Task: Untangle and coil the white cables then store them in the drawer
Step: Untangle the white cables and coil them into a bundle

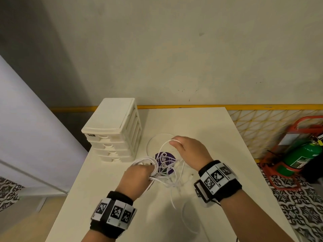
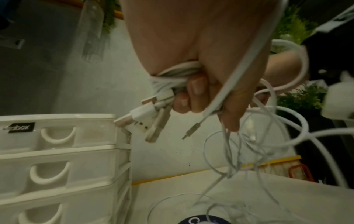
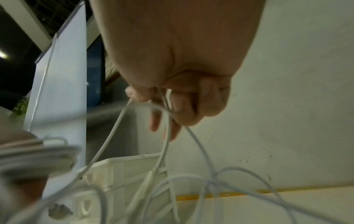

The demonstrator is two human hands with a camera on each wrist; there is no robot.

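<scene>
Plain pale wall backs a white desk (image 1: 201,123), with a small white drawer unit (image 1: 113,130) standing at centre left of the head frame, all its drawers shut. At lower centre the left hand (image 1: 136,179) is clenched round a bundle of white cables (image 2: 178,72), several plug ends sticking out below its fingers. Just right of it, the right hand (image 1: 190,151) pinches a thin white strand (image 3: 166,133) and lifts it in a loop above the tangle (image 1: 171,179), which lies over a purple round sticker (image 1: 165,162). By my reading, part of the cabling is gathered, but the thin strands hanging from both hands are knotted together; untangling, final coiling and stowing in a drawer all remain.
</scene>
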